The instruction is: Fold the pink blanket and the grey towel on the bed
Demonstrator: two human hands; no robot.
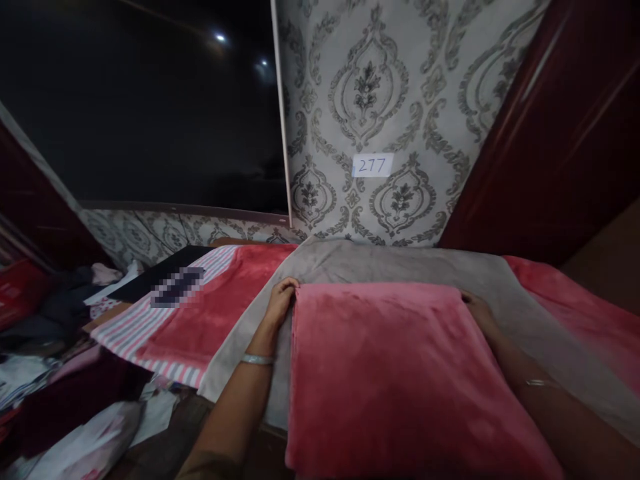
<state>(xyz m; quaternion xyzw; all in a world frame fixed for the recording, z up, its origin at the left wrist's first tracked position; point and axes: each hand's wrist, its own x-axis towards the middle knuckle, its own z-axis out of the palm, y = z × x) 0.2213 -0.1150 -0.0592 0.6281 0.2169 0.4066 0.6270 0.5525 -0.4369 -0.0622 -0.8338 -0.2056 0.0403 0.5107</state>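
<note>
A folded pinkish-red plush blanket point(385, 373) hangs in front of me, held up by its two far corners. My left hand point(283, 300) pinches the far left corner, thumb and fingers closed on the fabric. At the far right corner is my right hand point(475, 312), its fingers mostly hidden behind the blanket's edge but closed round it. Under and behind the blanket, a grey cloth point(380, 260) is spread over the table. Several folded layers show along the blanket's left side.
A red cloth with a striped border point(220, 313) lies left on the table, with a pixelated dark object on it. Another red cloth point(590, 313) lies right. Behind are a large black screen point(150, 107) and a wall label reading 277 point(373, 165). Clothes point(80, 393) are heaped at lower left.
</note>
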